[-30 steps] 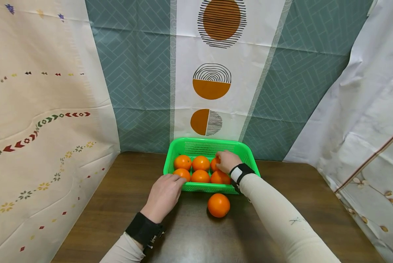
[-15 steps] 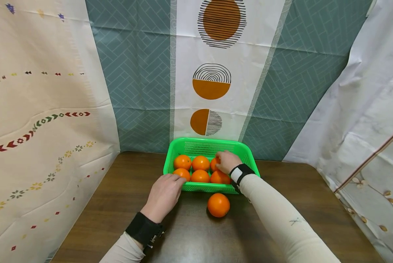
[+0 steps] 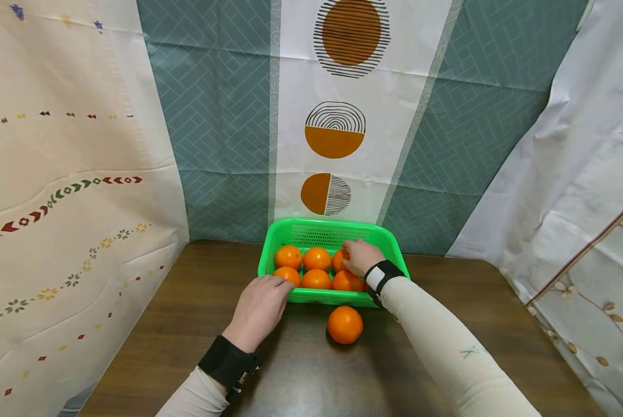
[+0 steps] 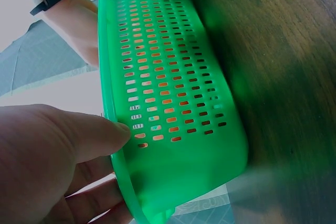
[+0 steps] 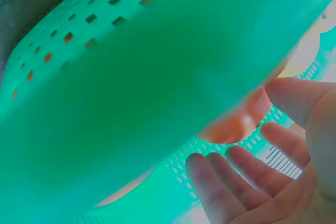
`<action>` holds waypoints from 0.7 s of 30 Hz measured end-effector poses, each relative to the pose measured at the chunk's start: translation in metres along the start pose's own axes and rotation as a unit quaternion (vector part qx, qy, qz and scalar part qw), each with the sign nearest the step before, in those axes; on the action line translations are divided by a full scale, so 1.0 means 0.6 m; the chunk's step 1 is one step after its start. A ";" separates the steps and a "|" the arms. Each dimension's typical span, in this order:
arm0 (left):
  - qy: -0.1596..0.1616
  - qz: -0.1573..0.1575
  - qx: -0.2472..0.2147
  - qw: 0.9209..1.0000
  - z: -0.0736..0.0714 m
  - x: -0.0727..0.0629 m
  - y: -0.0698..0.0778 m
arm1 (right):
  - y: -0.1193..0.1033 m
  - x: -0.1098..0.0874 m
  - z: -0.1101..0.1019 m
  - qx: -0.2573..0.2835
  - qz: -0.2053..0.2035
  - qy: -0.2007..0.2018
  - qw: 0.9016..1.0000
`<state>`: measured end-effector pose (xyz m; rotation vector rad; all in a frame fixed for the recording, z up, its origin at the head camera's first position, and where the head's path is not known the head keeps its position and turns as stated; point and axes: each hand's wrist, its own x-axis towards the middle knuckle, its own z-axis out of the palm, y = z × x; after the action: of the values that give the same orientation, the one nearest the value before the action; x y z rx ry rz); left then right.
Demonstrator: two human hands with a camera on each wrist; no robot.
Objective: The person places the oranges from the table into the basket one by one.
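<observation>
A green perforated plastic basket holds several oranges in two rows. My left hand grips its near left corner; in the left wrist view the thumb presses the outer side of the rim, with the other fingers behind it. My right hand reaches inside at the right, over a back-row orange. In the right wrist view its fingers are spread and loosely bent beside an orange, the thumb close to it. Whether they touch is unclear, as the basket wall hides part. Another orange sits outside, before the basket.
Everything stands on a dark brown wooden table. Behind the basket hangs a green and white patterned cloth. A cream cloth closes the left side and a white marbled one the right.
The head view has shifted very slightly. Both hands, the basket and the oranges keep their places.
</observation>
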<state>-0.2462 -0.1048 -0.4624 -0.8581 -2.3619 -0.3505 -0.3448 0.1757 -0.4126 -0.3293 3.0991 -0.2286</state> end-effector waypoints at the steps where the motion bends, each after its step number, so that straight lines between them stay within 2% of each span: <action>1: -0.001 0.001 0.001 1.000 0.000 0.000 0.000 | 0.000 -0.001 0.000 -0.002 0.002 0.001 1.000; 9: 0.004 0.004 0.002 1.000 0.000 -0.001 -0.001 | -0.001 -0.011 -0.006 -0.027 -0.013 0.015 0.999; 21: 0.005 0.006 -0.001 1.000 0.000 -0.001 0.000 | -0.018 -0.045 -0.024 -0.029 -0.028 0.045 0.998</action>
<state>-0.2456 -0.1051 -0.4626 -0.8683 -2.3465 -0.3520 -0.3167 0.1729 -0.3969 -0.4178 3.1932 -0.1580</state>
